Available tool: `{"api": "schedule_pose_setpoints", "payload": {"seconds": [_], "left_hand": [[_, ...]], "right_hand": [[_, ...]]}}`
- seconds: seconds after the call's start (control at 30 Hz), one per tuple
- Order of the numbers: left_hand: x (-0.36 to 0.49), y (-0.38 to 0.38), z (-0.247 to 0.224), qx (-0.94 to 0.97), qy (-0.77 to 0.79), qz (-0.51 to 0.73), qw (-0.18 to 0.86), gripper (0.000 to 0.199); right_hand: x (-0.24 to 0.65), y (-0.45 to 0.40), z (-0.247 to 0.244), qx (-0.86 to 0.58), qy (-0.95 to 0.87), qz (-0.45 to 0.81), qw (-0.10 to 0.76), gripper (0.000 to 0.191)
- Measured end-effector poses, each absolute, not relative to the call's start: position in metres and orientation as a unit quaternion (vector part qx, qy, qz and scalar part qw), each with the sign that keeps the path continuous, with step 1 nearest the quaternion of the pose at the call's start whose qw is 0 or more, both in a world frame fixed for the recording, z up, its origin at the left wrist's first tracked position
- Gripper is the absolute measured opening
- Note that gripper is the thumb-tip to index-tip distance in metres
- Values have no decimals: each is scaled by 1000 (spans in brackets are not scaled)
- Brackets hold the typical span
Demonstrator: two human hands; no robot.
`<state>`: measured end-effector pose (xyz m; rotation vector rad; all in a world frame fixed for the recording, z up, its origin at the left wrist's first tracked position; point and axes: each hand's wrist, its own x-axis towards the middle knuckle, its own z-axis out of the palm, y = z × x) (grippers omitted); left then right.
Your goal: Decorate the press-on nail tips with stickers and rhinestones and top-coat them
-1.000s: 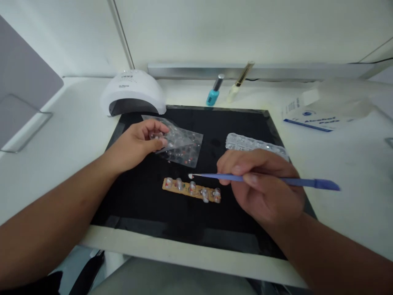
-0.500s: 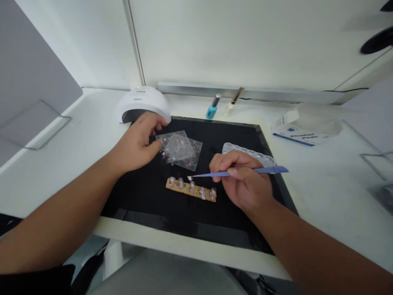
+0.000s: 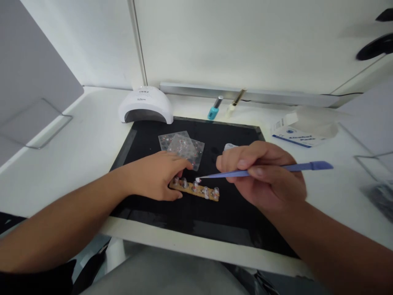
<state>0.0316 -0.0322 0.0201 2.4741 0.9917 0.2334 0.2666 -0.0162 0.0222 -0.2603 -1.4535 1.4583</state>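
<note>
A tan strip [image 3: 192, 191] carrying several clear decorated false nails [image 3: 195, 186] lies on a black mat [image 3: 196, 221]. My left hand [image 3: 162, 174] is around the strip's left end, thumb along the near side and fingers on the far side; part of that end is hidden. My right hand [image 3: 264, 174] is closed on purple tweezers [image 3: 236, 173], held pen-like and pointing left. At their tip, just above the middle nail, is a small white and red nail charm [image 3: 198, 180]. Behind the strip lie two clear sheets [image 3: 182, 147] with small red and white pieces.
A white nail lamp [image 3: 145, 104] stands at the back left. Behind the mat are a turquoise polish bottle [image 3: 214, 110] and a pale bottle with a gold cap [image 3: 236, 102]. An open alcohol pads box [image 3: 302, 131] sits at right. Crinkled clear packaging [image 3: 229, 146] shows behind my right hand.
My left hand has come down from above the clear sheets to the strip's left end. My right hand has shifted right and nearer, with the charm still at the tweezers' tip.
</note>
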Motion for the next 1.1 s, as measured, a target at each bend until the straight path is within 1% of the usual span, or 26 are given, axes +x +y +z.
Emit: {"api": "schedule_pose_setpoints", "payload": {"seconds": [0.07,0.13,0.23,0.33,0.43,0.57,0.7,0.83,1.03,1.1], "left_hand": [[38,-35,18,904,360,84,217,51],[43,-36,15,907,358,92,202,45],[48,-38,9,914,352,103,174,39],[48,-40,4,916,349,103,168,38],[48,-42,2,911,358,101,180,35],[50,-45,3,903,367,108,194,35],[50,-45,6,898,373,111,208,35],[50,-45,7,897,372,111,210,33],[49,-45,6,894,375,113,217,29],[49,-44,7,892,379,106,220,31]], "right_hand": [[265,-8,26,-96,-616,618,479,12],[262,1,27,-80,-628,629,452,10],[259,12,21,-48,-618,651,438,10],[262,20,6,-43,-579,691,430,11],[266,23,-10,-62,-550,723,412,8],[267,20,-19,-83,-547,739,385,7],[264,17,-21,-110,-538,740,388,10],[262,16,-21,-155,-541,737,374,13],[260,14,-18,-197,-558,723,357,12],[259,14,-17,-205,-559,722,352,11]]}}
